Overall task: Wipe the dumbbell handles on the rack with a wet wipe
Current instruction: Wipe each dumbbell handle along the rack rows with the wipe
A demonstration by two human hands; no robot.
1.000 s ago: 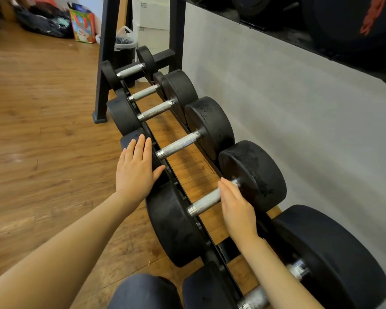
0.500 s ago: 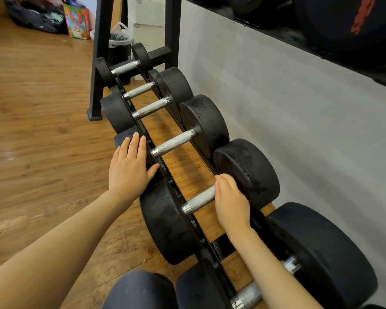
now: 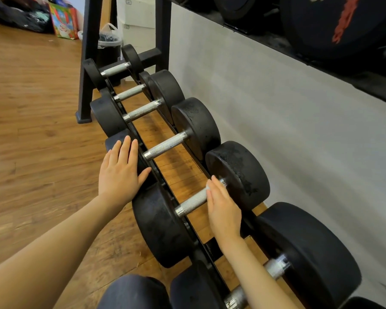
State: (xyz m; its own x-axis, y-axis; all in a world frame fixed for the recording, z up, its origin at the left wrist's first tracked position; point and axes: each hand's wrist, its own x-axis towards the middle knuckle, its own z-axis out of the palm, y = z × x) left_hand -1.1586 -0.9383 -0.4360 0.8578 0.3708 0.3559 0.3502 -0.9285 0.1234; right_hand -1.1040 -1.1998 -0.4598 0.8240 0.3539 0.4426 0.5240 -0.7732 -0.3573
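The rack is a low black frame on the wooden floor, running along the grey wall; it serves as the landmark here. A row of black dumbbells lies across it, each with a bare knurled metal handle between the rails. Beyond the rack's far end stand a lined bin and a coloured bag.

The dumbbell being attended to sits in the near half of the rack. Its handle spans the two rails, with the inner weight toward the wall.

The left hand lies flat on the outer weight of the next dumbbell along, at the rack's floor-side rail, with straight fingers close together, holding nothing.

The right hand covers the wall-side end of the handle. Its fingers appear extended over the metal, not wrapped around it. A small pale patch at the fingertips may be the wet wipe, but no wipe can be confirmed.

Risk, as a judgement: with flat fingers, only the top of the handle gets wiped, so the underside could be missed. The wipe could also slip from under the palm and drop between the rails.
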